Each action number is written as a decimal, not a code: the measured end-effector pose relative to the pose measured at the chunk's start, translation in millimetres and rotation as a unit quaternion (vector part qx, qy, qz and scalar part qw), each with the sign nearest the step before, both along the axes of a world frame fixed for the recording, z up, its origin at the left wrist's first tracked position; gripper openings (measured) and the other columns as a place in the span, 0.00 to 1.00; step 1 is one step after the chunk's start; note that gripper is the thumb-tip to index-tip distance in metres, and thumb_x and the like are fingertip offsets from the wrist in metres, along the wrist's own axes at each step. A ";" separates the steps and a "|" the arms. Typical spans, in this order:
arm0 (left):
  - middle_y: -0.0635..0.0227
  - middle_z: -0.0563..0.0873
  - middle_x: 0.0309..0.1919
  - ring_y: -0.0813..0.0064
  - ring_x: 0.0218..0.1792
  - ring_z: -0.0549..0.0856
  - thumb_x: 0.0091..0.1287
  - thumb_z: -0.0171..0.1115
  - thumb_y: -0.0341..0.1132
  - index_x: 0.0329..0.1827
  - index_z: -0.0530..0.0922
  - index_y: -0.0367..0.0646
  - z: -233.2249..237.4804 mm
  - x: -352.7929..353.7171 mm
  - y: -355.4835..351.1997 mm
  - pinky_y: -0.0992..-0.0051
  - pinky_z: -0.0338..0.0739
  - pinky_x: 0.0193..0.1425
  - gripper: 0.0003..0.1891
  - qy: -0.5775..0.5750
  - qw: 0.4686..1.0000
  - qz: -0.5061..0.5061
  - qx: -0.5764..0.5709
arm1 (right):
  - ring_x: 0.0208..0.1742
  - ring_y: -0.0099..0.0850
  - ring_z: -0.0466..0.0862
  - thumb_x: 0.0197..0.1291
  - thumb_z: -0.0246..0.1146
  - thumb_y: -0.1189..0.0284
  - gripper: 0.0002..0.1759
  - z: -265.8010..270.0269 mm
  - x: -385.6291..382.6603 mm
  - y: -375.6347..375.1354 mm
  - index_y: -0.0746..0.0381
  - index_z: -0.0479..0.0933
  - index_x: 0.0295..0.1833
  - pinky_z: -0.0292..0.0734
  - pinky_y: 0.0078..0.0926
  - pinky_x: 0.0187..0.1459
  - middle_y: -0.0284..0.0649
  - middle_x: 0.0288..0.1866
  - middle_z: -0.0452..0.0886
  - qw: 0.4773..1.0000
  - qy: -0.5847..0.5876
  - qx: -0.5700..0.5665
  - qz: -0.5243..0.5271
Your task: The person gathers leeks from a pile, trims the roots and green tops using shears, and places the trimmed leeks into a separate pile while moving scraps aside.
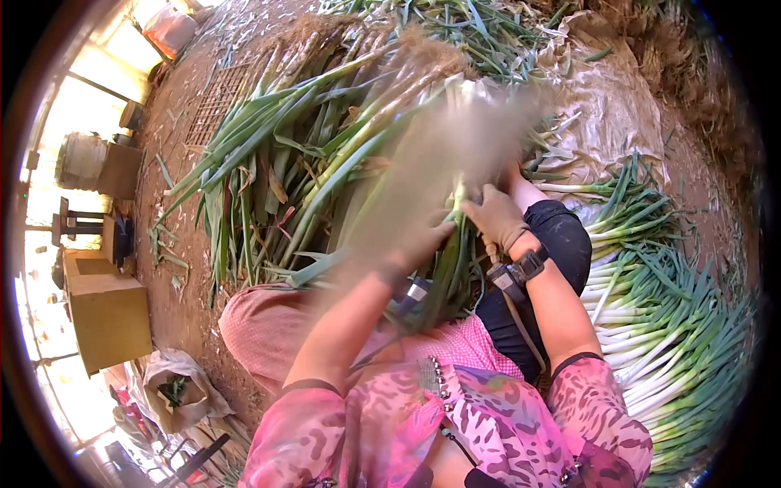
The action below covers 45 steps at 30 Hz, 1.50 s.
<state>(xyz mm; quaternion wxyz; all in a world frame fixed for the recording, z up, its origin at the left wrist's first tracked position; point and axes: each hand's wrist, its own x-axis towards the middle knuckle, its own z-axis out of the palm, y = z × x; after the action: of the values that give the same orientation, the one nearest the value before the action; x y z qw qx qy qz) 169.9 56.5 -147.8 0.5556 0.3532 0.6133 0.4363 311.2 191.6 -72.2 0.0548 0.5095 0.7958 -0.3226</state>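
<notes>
A leek (458, 193) stands in front of my body, its pale stalk pointing away and its green leaves (450, 272) hanging towards my lap. My right hand (496, 216), in a glove, is closed around the stalk from the right. On the other side, my left hand (421, 242) has its fingers bent against the leaves just below. A grey blur smears part of that hand and hides the leek's far end. Untrimmed leeks (301, 154) with brown roots lie in a heap beyond my left hand.
Cleaned leeks (651, 358) with white stalks lie in rows at my right. A crumpled sheet (606, 106) covers ground at the upper right. At the left are a metal grid (213, 106), a yellowish box (110, 313) and an open sack (183, 389).
</notes>
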 end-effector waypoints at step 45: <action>0.45 0.88 0.47 0.46 0.52 0.87 0.66 0.65 0.51 0.61 0.79 0.41 67.3 9.2 -0.3 0.54 0.79 0.59 0.27 0.352 0.930 0.065 -0.086 | 0.45 0.58 0.87 0.64 0.63 0.48 0.29 5.6 -5.2 -53.8 0.69 0.79 0.46 0.81 0.52 0.48 0.61 0.39 0.86 0.998 0.033 0.050 0.002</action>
<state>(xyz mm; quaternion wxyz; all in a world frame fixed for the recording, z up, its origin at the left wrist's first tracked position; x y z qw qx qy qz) 179.0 56.2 -80.5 0.3034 0.3943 0.8262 0.2644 306.0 137.8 -66.5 0.0035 0.4997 0.8132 -0.2984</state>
